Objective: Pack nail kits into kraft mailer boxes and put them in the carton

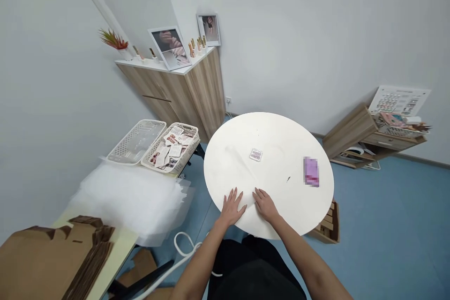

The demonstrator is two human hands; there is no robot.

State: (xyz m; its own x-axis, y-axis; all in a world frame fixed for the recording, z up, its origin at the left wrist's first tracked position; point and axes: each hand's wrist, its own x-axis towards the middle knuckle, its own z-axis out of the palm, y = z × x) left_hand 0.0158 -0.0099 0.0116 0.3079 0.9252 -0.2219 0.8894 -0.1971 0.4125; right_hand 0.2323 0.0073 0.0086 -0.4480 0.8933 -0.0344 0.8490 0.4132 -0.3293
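Note:
My left hand (232, 208) lies flat near the front edge of the round white table (298, 136), its fingers spread. Under it is what looks like a thin white sheet (239, 168), hard to tell from the tabletop. My right hand (266, 205) rests beside it, fingers stretched out and touching the sheet's right edge. Beyond my hands sits a small clear square case (256, 154) with rows of small pinkish pieces in it. Toward the table's right side lies a purple item (311, 172), blurred into blocks.
At left, a side table holds a stack of translucent white sheets (133, 197), folded brown cardboard (42, 262), a basket of printed packets (193, 133) and another basket (114, 153). Behind stands a wooden cabinet (207, 89). A wooden box (335, 229) and low shelf (351, 133) are at right.

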